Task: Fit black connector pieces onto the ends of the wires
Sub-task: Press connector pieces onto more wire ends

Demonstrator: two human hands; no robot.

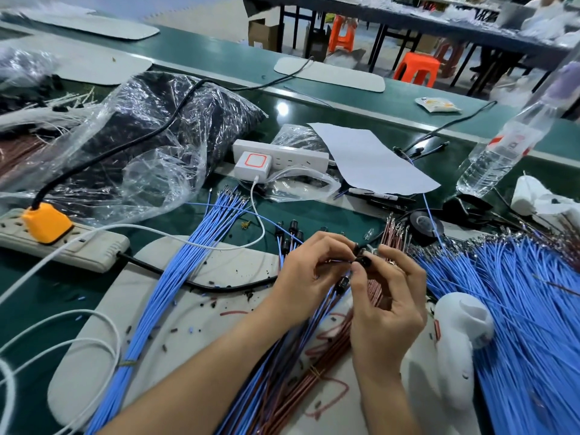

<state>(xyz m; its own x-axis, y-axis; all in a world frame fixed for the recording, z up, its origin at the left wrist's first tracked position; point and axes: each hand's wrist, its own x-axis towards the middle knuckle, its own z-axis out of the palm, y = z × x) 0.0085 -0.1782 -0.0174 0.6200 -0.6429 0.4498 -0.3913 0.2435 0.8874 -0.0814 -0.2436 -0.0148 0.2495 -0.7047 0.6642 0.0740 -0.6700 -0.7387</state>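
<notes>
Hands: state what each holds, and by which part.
The right hand pinches a black connector piece by its body. The left hand pinches a wire near its end, beside the connector.

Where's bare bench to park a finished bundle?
Grey mat between the tied blue wire bundle and the left hand: bare bar small scraps. Green belt beyond the white power strip too. Right of the right hand, loose blue wires crowd everything.
</notes>
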